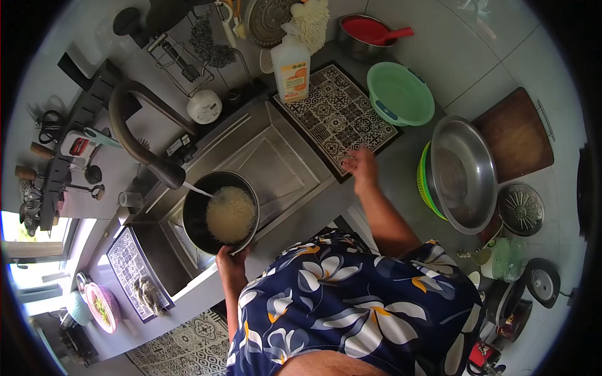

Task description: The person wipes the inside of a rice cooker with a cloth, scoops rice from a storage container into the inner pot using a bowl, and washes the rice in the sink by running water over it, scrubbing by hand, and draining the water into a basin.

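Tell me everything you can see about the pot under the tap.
The pot is round, deep and dark inside, perhaps metal, with a thin rim, mouth up. It holds cloudy, pale contents as water runs in from the tap. The left hand holds its near edge over the sink; I can't tell whether it rests there.

Window (25,230) glaring, lower left; edges bowed, dark.
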### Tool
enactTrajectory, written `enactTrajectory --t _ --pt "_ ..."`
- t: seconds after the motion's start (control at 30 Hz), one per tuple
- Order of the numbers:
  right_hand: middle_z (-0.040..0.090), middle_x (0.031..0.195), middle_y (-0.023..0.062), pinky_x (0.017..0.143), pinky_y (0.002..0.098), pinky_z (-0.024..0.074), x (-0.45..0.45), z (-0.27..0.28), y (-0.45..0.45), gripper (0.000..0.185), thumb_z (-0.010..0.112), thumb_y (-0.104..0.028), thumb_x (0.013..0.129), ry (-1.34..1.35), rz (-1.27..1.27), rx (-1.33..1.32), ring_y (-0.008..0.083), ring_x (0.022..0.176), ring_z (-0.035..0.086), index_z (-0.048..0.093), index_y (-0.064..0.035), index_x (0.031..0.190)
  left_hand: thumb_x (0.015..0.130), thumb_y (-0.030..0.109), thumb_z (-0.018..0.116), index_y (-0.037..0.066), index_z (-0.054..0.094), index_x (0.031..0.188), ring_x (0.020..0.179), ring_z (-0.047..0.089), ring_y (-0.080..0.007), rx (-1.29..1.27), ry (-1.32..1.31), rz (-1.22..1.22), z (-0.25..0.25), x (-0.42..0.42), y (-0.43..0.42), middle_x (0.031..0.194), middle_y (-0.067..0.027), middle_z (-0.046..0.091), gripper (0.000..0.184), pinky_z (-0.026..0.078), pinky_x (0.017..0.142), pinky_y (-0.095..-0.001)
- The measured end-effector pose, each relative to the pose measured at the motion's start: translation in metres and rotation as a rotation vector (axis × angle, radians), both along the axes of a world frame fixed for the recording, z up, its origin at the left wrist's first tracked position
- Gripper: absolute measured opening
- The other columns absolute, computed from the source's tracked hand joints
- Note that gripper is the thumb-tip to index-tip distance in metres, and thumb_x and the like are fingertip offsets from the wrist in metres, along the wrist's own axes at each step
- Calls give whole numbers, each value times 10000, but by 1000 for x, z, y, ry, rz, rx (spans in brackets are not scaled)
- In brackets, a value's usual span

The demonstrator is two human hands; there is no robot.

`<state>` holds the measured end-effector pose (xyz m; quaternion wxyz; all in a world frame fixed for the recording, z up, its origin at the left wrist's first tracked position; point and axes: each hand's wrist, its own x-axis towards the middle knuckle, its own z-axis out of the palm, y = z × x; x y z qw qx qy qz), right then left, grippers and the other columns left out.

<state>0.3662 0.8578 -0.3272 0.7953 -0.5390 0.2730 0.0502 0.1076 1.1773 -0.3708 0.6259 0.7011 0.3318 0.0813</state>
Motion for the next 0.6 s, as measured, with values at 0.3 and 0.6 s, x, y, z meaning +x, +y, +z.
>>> enactTrajectory --t 0.3,0.6 --pt "369 1231 192 812 479 524 99 20 -90 620 555 -377 867 80 -561 333 290 934 524 292 -27 1306 719 42 442 -57 486 1053 789 623 -327 -800 -117 420 1 9 2 960 -183 591 351 537 654 -424" --pt "435 1112 263 779 465 550 145 -13 -113 542 563 -230 872 123 -490 289 359 947 540 299 23 1272 711 42 454 -41 478 1074 795 620 -307 -789 -137 466 11 9 -4 955 -173 592 373 529 682 -426"
